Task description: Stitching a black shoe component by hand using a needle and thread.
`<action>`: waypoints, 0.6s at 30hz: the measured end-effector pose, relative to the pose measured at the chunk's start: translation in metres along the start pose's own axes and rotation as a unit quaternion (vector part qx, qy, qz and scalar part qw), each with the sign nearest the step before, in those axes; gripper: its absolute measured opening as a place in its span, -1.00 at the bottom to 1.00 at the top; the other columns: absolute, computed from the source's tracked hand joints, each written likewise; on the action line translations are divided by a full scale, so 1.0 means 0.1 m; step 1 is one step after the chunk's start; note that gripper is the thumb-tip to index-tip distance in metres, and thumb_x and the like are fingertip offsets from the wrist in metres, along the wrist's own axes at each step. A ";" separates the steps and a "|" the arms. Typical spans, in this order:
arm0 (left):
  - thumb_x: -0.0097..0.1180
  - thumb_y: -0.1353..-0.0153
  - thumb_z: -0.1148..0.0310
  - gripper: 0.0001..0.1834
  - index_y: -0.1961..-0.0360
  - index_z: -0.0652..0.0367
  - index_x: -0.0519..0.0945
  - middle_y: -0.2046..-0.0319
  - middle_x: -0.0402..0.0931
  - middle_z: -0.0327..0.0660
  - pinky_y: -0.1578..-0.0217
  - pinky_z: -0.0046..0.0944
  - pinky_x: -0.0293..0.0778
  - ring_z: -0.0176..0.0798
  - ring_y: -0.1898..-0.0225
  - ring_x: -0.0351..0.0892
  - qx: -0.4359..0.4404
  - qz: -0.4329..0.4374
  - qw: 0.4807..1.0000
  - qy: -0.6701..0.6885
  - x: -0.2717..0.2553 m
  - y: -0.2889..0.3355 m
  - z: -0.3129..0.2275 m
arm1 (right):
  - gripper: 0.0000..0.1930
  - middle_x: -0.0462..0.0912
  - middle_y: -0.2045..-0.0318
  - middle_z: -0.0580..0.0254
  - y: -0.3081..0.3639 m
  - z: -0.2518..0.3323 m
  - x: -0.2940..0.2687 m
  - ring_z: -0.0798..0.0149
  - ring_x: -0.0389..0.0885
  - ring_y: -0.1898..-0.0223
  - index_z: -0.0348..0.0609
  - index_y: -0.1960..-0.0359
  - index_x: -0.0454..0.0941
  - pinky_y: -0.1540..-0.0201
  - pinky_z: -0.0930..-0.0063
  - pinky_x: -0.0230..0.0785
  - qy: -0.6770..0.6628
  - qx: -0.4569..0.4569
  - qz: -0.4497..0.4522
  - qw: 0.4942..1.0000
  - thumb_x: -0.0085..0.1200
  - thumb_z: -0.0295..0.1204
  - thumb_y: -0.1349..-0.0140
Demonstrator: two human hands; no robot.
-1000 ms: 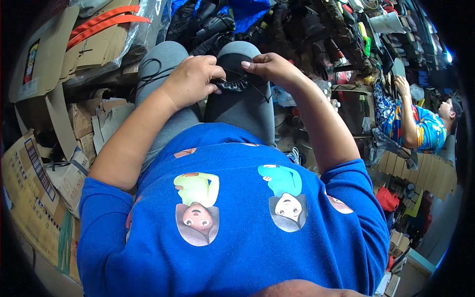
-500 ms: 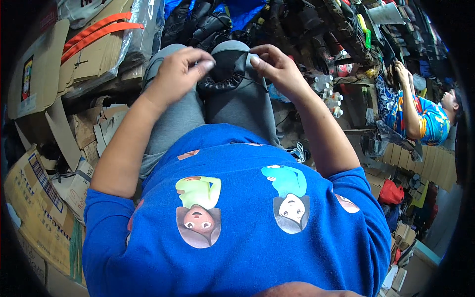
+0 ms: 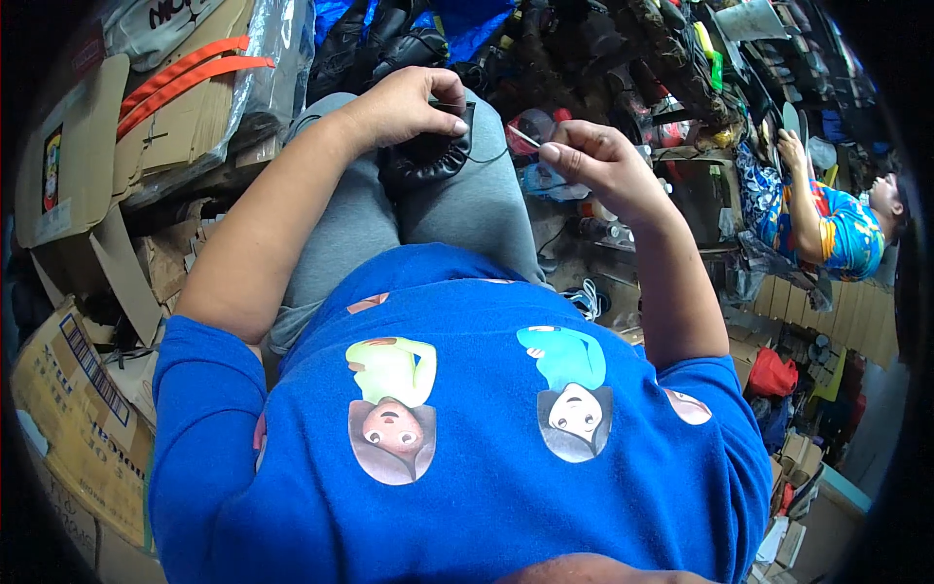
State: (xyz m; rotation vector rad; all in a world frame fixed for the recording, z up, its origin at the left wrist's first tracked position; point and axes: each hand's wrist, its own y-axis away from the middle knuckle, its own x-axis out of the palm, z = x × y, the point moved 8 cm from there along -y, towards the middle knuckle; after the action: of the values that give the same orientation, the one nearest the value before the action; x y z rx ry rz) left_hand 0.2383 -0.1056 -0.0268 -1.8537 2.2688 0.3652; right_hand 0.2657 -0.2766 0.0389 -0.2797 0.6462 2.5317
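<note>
On my grey-trousered thighs rests a black, shiny leather piece (image 3: pixel 428 165) with a gathered, puckered edge, perhaps a shoe upper. My left hand (image 3: pixel 413 109) is closed at its far side, thumb and forefinger pinching its dark edge; the fingers cover part of it. Off to the right, my right hand (image 3: pixel 608 170) pinches a thin, pale, needle-like tool (image 3: pixel 523 135) that points up and left. A dark thread (image 3: pixel 489 159) runs from the leather piece towards that tool; where it ends is too fine to tell.
Flattened cardboard (image 3: pixel 195 117) with orange strips (image 3: pixel 185 83) is stacked at the left, above an open carton (image 3: pixel 83 419). Black shoes (image 3: pixel 404 49) lie ahead beyond my knees. At the right a person (image 3: pixel 827 219) in a colourful shirt holds a flat grey thing (image 3: pixel 791 119).
My right hand has moved right and down, away from the leather piece, and the pale tool now shows in it. My left hand has shifted right onto the leather's edge.
</note>
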 end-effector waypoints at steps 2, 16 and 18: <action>0.25 -0.01 0.38 -0.77 0.29 0.23 0.57 0.37 0.53 -0.33 0.20 -0.44 0.36 -0.47 0.31 0.44 -0.015 0.027 0.999 0.038 0.00 0.00 0.02 | -0.80 0.47 0.50 0.38 -0.03 -0.01 0.04 0.51 0.40 0.42 -0.26 0.40 0.53 0.36 0.57 0.29 0.019 -0.038 -0.013 0.999 0.14 -0.34 -0.17; 0.13 -0.09 0.43 -0.64 0.05 0.26 0.57 0.22 0.59 -0.24 0.06 -0.43 0.37 -0.44 0.19 0.51 -0.054 0.107 0.984 0.133 0.00 0.10 0.05 | -0.83 0.64 0.38 0.02 -0.33 0.19 0.31 0.15 0.65 0.35 -0.18 0.31 0.65 0.26 0.40 0.47 0.257 -0.126 -0.076 0.955 0.12 -0.44 -0.06; 0.10 -0.08 0.45 -0.62 0.02 0.26 0.56 0.19 0.59 -0.22 0.01 -0.42 0.35 -0.43 0.15 0.51 -0.057 0.120 0.983 0.130 0.01 0.11 0.05 | -0.82 0.64 0.40 0.02 -0.34 0.22 0.32 0.13 0.65 0.36 -0.17 0.32 0.65 0.26 0.38 0.47 0.271 -0.129 -0.076 0.951 0.11 -0.43 -0.05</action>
State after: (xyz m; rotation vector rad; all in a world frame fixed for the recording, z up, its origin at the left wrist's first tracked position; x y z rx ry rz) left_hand 0.2268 -0.1034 -0.0309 -1.7731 2.7140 0.3098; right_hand 0.2548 -0.2261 0.0346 -1.1014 0.4578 2.3860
